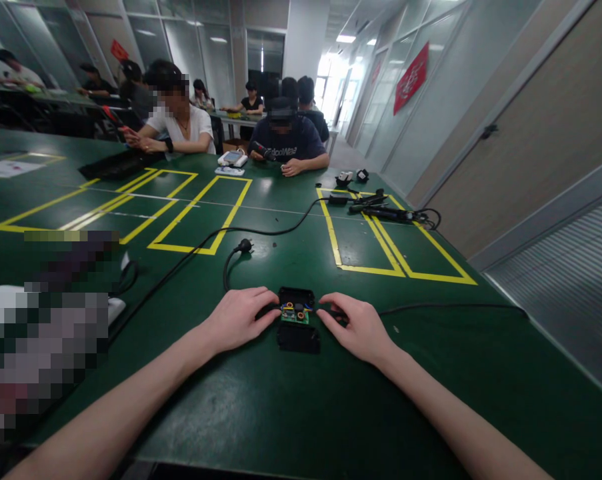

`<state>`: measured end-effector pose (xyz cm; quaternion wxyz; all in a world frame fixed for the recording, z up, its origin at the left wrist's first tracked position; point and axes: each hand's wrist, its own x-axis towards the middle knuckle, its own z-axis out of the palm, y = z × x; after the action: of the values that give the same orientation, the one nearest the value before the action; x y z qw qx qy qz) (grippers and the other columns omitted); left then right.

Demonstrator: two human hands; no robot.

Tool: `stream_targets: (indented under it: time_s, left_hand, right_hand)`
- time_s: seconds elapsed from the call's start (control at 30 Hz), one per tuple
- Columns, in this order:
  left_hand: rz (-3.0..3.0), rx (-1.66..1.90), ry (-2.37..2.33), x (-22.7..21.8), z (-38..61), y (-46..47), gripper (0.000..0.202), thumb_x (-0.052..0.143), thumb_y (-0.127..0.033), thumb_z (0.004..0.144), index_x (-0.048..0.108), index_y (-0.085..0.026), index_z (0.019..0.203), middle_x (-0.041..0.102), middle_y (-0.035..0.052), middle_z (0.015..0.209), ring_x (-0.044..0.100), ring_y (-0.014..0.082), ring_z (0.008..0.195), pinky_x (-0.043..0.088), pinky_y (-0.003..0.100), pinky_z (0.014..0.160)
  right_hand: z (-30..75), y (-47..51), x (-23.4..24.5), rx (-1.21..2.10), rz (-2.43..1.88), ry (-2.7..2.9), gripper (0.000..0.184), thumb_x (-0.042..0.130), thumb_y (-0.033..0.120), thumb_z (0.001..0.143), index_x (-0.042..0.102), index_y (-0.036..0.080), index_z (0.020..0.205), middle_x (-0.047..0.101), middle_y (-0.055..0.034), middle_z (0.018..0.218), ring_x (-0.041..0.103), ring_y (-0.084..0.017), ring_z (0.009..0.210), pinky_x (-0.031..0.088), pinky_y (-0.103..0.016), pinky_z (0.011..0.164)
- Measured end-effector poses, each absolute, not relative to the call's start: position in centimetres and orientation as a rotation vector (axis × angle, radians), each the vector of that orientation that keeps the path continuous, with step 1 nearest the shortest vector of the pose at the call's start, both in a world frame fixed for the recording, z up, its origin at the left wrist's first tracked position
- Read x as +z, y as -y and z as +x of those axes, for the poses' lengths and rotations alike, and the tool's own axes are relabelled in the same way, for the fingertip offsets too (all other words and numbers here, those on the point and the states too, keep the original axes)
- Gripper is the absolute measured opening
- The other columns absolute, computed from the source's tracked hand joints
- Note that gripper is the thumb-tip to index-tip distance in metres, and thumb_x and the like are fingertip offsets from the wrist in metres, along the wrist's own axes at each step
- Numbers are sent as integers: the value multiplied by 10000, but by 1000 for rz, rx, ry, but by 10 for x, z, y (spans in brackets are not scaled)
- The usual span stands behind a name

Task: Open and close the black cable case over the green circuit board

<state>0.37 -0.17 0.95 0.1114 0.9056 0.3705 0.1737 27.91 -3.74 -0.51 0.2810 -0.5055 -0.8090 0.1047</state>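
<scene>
Two hands (239, 318) (359, 327), turned inward, half-curled, flanking a circuit board (295, 315)

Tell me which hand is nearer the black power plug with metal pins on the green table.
Left. The left hand is on the near side of the plug; the right hand is farther off, to the plug's right, past the green rectangular circuit board.

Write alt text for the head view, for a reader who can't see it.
A person's left hand and right hand flank a small green circuit board between two black casing pieces on a green table. A black plug lies beyond them; someone in a dark shirt sits opposite.
</scene>
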Motion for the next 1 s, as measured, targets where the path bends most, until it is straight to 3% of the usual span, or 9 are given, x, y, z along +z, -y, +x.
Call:
stream_targets:
  time_s: [0.1, 0.33, 0.6, 0.8, 1.0]
  left_hand:
    - [2661, 518, -1075, 12, 0, 0, 185, 550, -314, 1038, 686, -189, 1033, 726, 29, 955, 704, 184, 838, 511, 268, 724]
    - [2635, 579, -885, 18, -2, 3, 202, 512, -299, 1041, 679, -185, 1039, 697, 22, 895, 671, 146, 742, 474, 240, 666]
    - [2538, 543, -727, 14, 2, 10, 140, 566, -233, 918, 692, -174, 904, 667, 2, 771, 601, 119, 610, 415, 228, 579]
    - [2506, 570, -792, 11, 3, 10, 144, 567, -248, 916, 692, -177, 918, 686, 6, 787, 605, 115, 606, 415, 220, 576]
    - [2496, 566, -824, 11, 3, 9, 115, 588, -250, 893, 679, -182, 872, 664, -10, 736, 588, 109, 589, 403, 211, 567]
  right_hand:
    - [289, 35, -1, 258, -1249, 2208, 272, 516, 342, 1036, 682, 193, 881, 706, -51, 792, 669, -175, 674, 490, -275, 602]
    - [298, 36, 2, 313, -1107, 2279, 339, 449, 337, 1084, 669, 187, 875, 684, -41, 751, 638, -148, 638, 456, -256, 590]
    - [300, 39, 2, 349, -1076, 2408, 526, 350, 395, 1112, 595, 184, 697, 593, -12, 616, 531, -116, 527, 374, -249, 551]
    - [301, 38, 2, 462, -1108, 2380, 478, 387, 419, 1103, 674, 177, 808, 674, -35, 700, 613, -134, 599, 432, -245, 591]
    - [300, 38, 2, 519, -1140, 2361, 474, 404, 438, 1095, 678, 180, 807, 681, -36, 707, 619, -136, 607, 433, -245, 590]
